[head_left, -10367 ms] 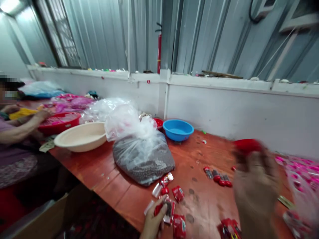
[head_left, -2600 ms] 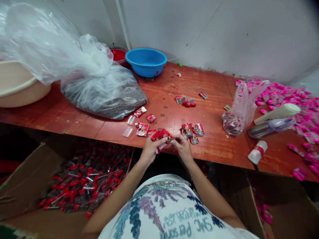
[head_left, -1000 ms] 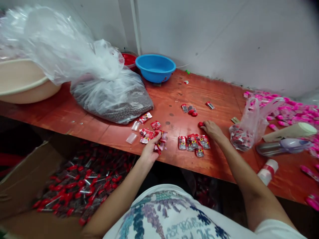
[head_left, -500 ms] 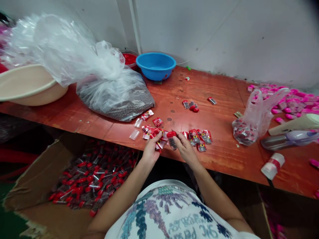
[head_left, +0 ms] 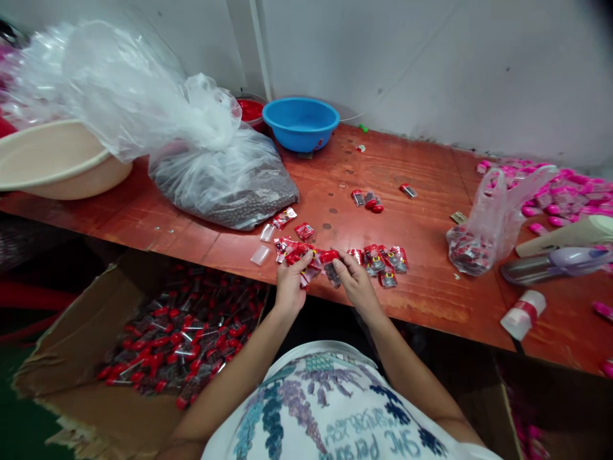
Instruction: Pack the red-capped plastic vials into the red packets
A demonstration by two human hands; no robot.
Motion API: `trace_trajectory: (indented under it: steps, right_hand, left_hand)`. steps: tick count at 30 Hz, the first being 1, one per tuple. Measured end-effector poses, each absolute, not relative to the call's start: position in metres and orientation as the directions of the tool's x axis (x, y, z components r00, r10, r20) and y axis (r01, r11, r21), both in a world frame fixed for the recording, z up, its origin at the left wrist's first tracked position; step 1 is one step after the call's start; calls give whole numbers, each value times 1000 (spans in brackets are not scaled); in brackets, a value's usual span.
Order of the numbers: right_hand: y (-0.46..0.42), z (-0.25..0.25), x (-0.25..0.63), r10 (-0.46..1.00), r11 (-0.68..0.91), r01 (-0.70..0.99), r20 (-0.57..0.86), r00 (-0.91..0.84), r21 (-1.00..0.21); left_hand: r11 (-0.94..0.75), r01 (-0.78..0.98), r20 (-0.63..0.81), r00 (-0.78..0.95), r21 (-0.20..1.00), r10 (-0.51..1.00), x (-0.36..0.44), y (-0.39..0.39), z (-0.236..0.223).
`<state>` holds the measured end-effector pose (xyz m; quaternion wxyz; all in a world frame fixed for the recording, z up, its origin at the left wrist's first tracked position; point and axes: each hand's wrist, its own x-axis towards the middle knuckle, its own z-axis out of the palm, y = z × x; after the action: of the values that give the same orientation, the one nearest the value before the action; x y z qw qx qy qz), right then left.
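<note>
Over the table's front edge, my left hand [head_left: 290, 285] is closed around red printed plastic sleeves [head_left: 309, 276]. Beside it, my right hand [head_left: 355, 279] pinches a small clear container with a red cap [head_left: 330, 263]; its contents look dark. The container's capped end is close to the sleeves, and I cannot tell whether they touch. More red sleeves [head_left: 283, 245] lie just beyond my left hand. To the right of my right hand is a group of red-labelled containers [head_left: 383, 260].
A cardboard box [head_left: 90, 338] of red-capped containers stands low at left. On the table [head_left: 431, 236] are a knotted plastic bag of dark beads [head_left: 230, 185], a blue basin [head_left: 301, 121], a cream basin [head_left: 57, 166], a small bag [head_left: 472, 246], a bottle [head_left: 531, 271] and pink pieces [head_left: 569, 191].
The container in my right hand has tilted slightly, its red cap now nearer the sleeves in my left hand. The whole view has shifted a little.
</note>
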<state>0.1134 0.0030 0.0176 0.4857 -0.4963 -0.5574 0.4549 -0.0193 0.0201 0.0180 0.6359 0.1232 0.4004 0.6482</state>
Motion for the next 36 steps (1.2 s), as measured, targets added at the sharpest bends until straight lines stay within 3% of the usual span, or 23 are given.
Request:
trace_trajectory:
  steps: [8, 25, 30, 36]
  right_hand:
    - [0, 18, 112, 995, 31, -23, 33, -92, -999]
    - [-3, 16, 108, 995, 96, -1, 96, 0, -995]
    - [-2, 13, 111, 993, 94, 67, 89, -71, -993]
    - [1, 14, 113, 996, 33, -64, 39, -81, -997]
  left_hand:
    - [84, -725, -296, -169, 683, 940, -25, 21, 14]
    - [179, -681, -373, -147, 710, 916, -26, 20, 15]
    - [138, -695, -323, -141, 706, 936, -24, 20, 15]
    - [108, -655, -231, -105, 748, 967, -26, 20, 16]
